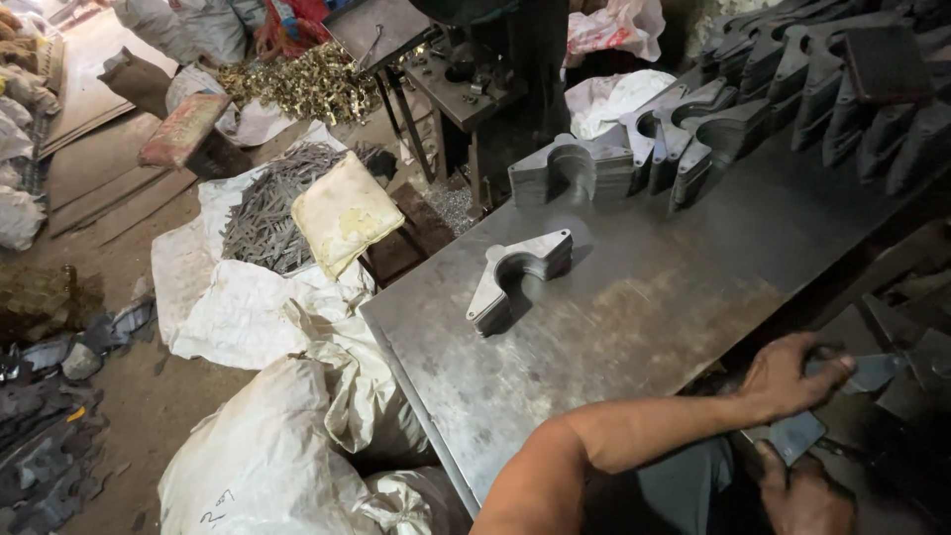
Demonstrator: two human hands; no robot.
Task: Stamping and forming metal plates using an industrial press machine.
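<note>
Your hands work low at the right edge of the steel table point(634, 297). Your left hand point(792, 376), reaching across, closes its fingers over a flat grey metal plate point(872, 372), while your right hand point(802, 490) pinches a second plate point(795, 436) just below it, both held off the table so the top keeps room for stacks. One notched stack point(520, 277) sits alone mid-table; more stacks point(634, 154) line the far edge. White sacks point(277, 446) on the floor hold stock (one, laid open, bears thin metal strips point(263, 208)).
</note>
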